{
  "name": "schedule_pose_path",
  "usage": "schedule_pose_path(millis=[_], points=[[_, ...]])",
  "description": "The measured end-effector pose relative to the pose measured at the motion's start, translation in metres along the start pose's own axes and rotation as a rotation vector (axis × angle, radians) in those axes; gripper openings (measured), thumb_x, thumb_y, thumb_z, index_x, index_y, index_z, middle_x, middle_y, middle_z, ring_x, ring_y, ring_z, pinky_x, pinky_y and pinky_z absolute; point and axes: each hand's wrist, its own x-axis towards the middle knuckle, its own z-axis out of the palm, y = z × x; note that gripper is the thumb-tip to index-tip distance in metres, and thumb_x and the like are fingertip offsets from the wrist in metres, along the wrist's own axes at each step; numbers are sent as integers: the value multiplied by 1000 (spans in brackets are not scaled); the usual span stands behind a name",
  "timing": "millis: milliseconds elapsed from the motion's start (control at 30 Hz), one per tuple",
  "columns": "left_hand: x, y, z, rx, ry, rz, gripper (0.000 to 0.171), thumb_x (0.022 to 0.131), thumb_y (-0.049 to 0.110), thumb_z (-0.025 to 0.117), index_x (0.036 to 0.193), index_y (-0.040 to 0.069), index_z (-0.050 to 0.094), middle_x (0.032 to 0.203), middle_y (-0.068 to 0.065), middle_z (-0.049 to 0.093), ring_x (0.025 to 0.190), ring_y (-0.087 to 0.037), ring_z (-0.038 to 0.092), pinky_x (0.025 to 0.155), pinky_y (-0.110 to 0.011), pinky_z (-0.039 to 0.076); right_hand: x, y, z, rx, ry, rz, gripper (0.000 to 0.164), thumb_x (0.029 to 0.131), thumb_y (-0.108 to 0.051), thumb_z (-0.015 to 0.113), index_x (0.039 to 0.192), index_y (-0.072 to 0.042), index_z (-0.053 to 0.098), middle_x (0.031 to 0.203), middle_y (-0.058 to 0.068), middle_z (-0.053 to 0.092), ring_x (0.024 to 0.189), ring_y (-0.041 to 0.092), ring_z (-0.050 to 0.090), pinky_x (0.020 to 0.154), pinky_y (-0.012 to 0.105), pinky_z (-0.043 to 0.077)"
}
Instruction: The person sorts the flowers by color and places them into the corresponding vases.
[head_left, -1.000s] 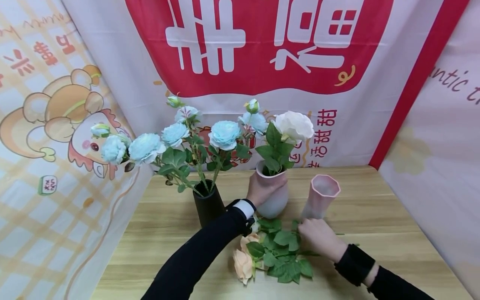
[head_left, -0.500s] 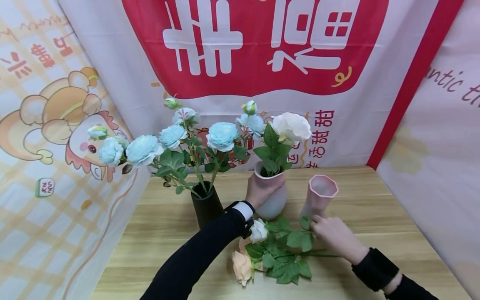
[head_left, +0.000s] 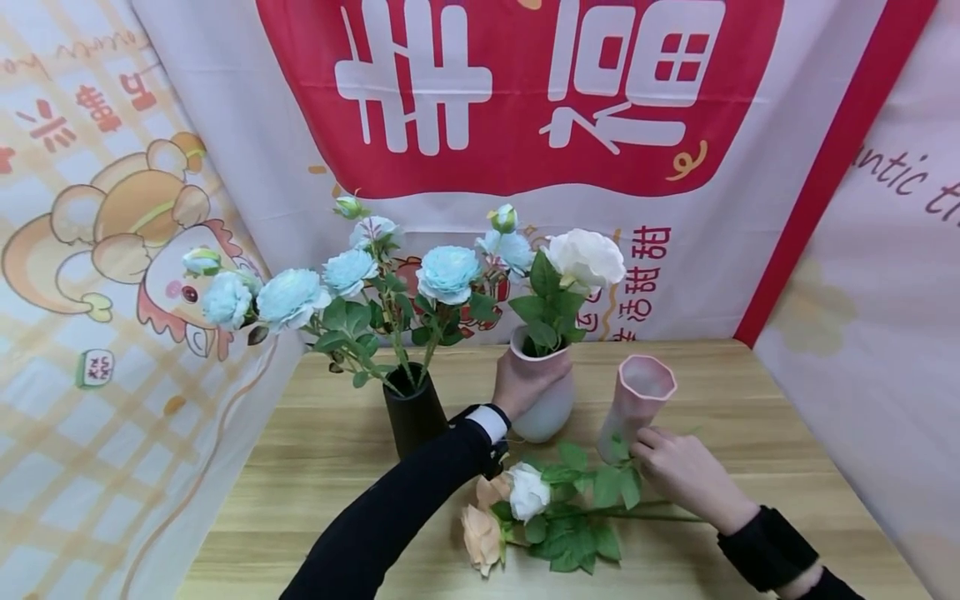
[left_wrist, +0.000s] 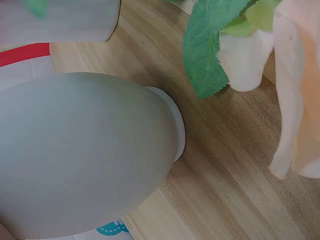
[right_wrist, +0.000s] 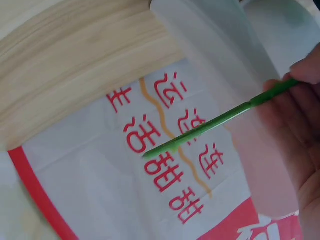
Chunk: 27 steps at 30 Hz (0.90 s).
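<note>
My left hand [head_left: 519, 383] grips the neck of a round pink-and-grey vase [head_left: 549, 410], which holds a white rose [head_left: 587, 258] with green leaves. The left wrist view shows that vase's smooth belly [left_wrist: 90, 150] and pale foot close up. With thumb and fingers, my right hand [head_left: 684, 473] pinches a green stem [right_wrist: 215, 122], whose cut end sticks out past the fingers. That stem belongs to a second white rose [head_left: 529, 492], its bloom pointing left over the table. Just behind the right hand stands an octagonal-rimmed pink vase [head_left: 636, 400], with no flower in it.
Peach roses [head_left: 482, 537] with green leaves lie on the wooden table [head_left: 750, 417] in front, stems pointing right. At left a black vase [head_left: 414, 417] holds several blue roses [head_left: 448, 273] that spread wide. A printed cloth [head_left: 675, 217] hangs behind the table.
My right hand has moved right and slightly nearer, drawing the white rose out from beside my left wrist so its bloom shows fully above the peach roses. My left hand keeps its hold.
</note>
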Motion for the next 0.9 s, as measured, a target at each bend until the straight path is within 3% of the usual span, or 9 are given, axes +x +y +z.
schedule_pose_path(millis=[67,133,300,400,500,633,733,833,900], points=[[0,-1,0,-9,-8,0,82,73,39,85,142,15,46,128,-1,60,111,-14,59,89,-33,50,0,0,-2,29,31,1,10,68,-1,63,76,-7,60,76,2,52,58,14,50,39,28,39],[-1,0,-1,-12,-11,2,83,74,38,85,143,16,45,129,-1,59,112,-13,58,89,-32,50,0,0,-3,45,64,-3,5,76,-4,59,80,-6,62,78,3,53,59,16,52,39,29,41],[0,1,0,-22,15,40,83,73,27,87,143,12,44,129,-4,59,112,-13,57,88,-29,49,3,0,-9,44,144,0,40,101,-19,34,91,-1,67,84,8,60,65,21,61,41,33,47],[2,-2,2,-30,22,43,84,72,23,88,143,9,45,128,-9,60,113,-20,59,90,-35,49,8,-1,-14,59,208,16,41,104,-22,37,94,3,68,87,11,63,69,25,64,47,38,52],[4,-5,3,-61,31,47,85,70,29,89,142,8,48,127,-11,61,114,-25,59,92,-39,49,14,-4,-18,85,284,31,37,103,-20,43,94,4,69,90,13,65,72,27,66,52,41,54],[36,-96,20,-113,84,267,65,81,40,80,136,15,57,118,-2,67,106,-14,62,87,-26,49,23,-8,-25,117,380,58,35,101,-20,48,93,5,70,92,14,66,74,26,67,57,40,55],[47,-134,24,-126,33,352,51,88,30,73,133,10,58,115,-5,67,104,-15,63,87,-28,50,30,-12,-31,147,429,94,34,102,-21,49,93,5,70,91,12,67,74,24,67,60,36,55],[23,-72,10,-84,-17,246,53,85,16,75,131,1,54,116,-12,66,106,-24,63,89,-36,51,38,-16,-36,191,459,154,35,102,-24,50,94,4,70,92,11,68,73,21,67,66,26,55],[8,-31,2,-55,0,203,61,78,12,80,131,-1,53,118,-13,65,107,-24,63,91,-35,50,45,-19,-38,243,492,203,34,101,-24,53,94,4,71,91,11,69,71,21,67,70,19,53]])
